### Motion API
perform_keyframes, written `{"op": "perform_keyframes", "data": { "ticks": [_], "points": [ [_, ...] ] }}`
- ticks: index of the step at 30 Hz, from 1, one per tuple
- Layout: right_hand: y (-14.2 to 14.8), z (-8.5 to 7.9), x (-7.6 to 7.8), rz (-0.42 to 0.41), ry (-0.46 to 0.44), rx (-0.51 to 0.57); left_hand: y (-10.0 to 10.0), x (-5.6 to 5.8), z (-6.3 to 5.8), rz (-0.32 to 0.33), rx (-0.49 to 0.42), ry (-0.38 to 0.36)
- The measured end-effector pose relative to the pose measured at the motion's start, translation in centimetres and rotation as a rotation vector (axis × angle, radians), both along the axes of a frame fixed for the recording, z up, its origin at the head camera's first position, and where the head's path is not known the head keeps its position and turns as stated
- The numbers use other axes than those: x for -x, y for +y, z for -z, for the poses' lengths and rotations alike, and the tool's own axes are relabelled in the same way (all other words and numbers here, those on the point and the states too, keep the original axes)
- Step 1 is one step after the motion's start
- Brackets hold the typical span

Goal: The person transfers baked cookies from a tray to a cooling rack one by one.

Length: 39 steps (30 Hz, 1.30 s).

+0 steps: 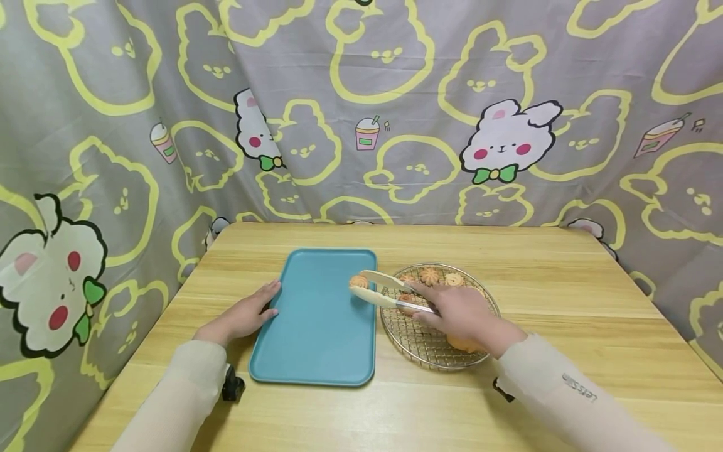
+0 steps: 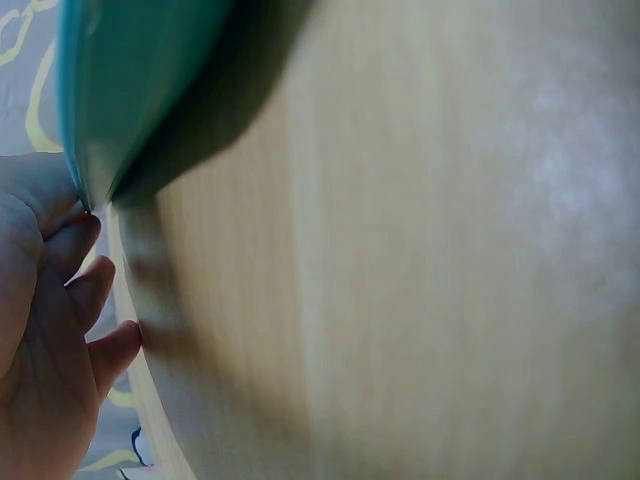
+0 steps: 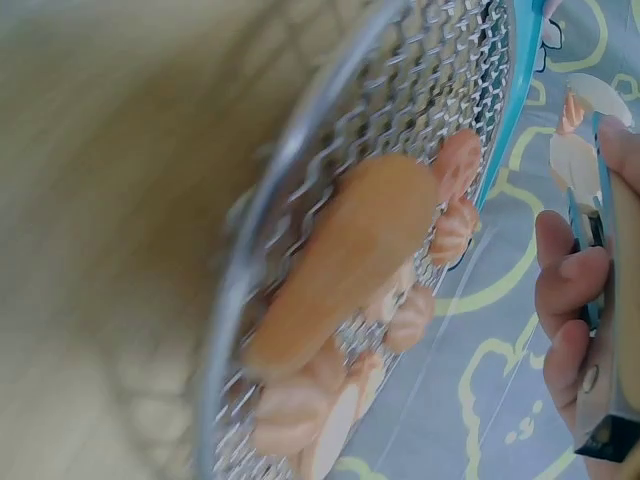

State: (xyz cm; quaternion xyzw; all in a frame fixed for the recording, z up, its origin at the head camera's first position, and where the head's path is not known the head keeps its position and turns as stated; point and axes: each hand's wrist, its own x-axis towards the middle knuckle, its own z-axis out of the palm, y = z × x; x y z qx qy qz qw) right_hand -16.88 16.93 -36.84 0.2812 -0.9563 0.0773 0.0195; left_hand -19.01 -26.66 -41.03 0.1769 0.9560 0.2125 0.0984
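Note:
My right hand (image 1: 465,314) grips a pair of tongs (image 1: 390,282) with metal arms and cream tips. Pinched between those tips is a swirled cookie (image 1: 358,282), held over the right part of a blue rectangular tray (image 1: 316,326). In the right wrist view, the curled fingers (image 3: 570,290) hold the metal arms. My left hand (image 1: 245,314) touches the tray's left edge, its fingers fairly straight; the left wrist view shows its fingertips (image 2: 90,225) beside the tray rim (image 2: 75,110). Right of the tray lies a round wire rack (image 1: 415,342), partly hidden by my right hand and forearm.
Several cookies sit on the rack, among them a flower-shaped one (image 1: 430,275), a ring-shaped one (image 1: 454,280) and a larger smooth one (image 3: 350,265). Everything stands on a wooden table (image 1: 536,257). A patterned grey curtain (image 1: 407,113) hangs behind and at the sides.

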Motion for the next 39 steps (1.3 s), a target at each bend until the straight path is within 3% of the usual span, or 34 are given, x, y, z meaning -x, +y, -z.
{"op": "perform_keyframes", "data": {
  "ticks": [10, 26, 39],
  "points": [
    [2.7, 0.0, -1.2, -0.007, 0.035, 0.034, 0.0, 0.1, 0.0, -0.003, 0.011, 0.004],
    [6.3, -0.4, -3.3, -0.004, -0.038, 0.040, -0.2, 0.2, 0.2, -0.007, 0.013, -0.004],
    [8.3, 0.1, -4.3, -0.054, -0.012, 0.043, -0.2, 0.2, 0.2, 0.004, 0.003, -0.001]
  ]
}}
